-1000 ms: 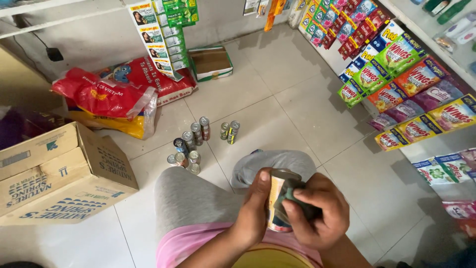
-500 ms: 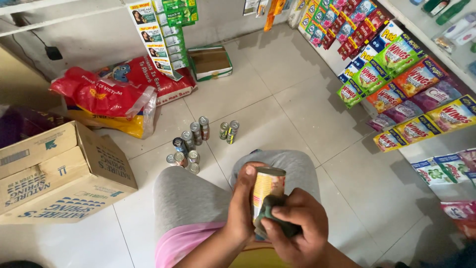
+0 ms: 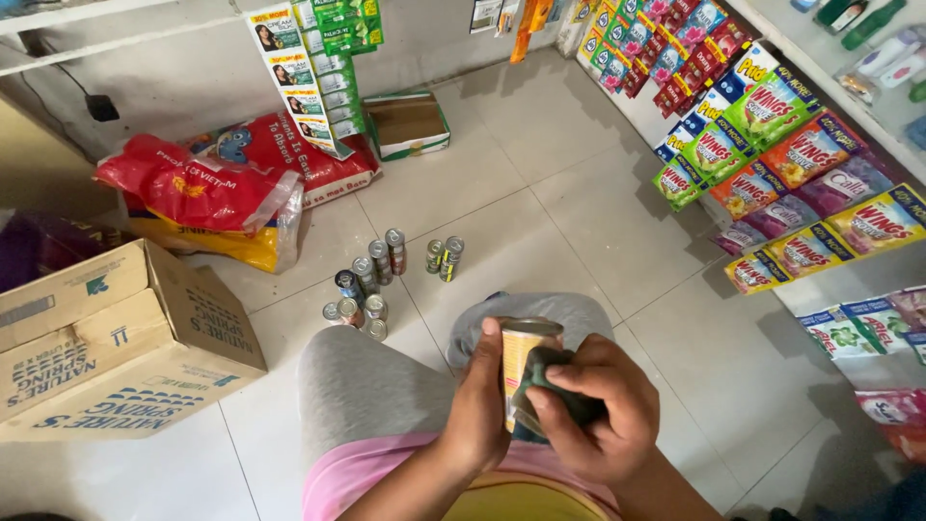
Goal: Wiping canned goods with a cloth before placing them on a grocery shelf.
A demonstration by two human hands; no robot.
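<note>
My left hand (image 3: pixel 479 405) grips an upright tin can (image 3: pixel 524 359) with a yellow and orange label, held over my lap. Against the can's side my right hand (image 3: pixel 596 417) presses a dark green cloth (image 3: pixel 548 383). I am seated, with grey trousers over my knees (image 3: pixel 386 381). Several more small cans (image 3: pixel 371 280) stand in a cluster on the tiled floor just beyond my knees, and two further cans (image 3: pixel 444 259) stand a little to the right of them.
An open cardboard box (image 3: pixel 106 338) lies at the left. Red and yellow sacks (image 3: pixel 203 198) rest against the back wall, beside a small green-edged carton (image 3: pixel 410 123). Hanging sachet strips (image 3: pixel 772 154) line the shelf on the right.
The can has turned from tilted to more upright in my left hand, and my right hand with the cloth has shifted along the can's side.
</note>
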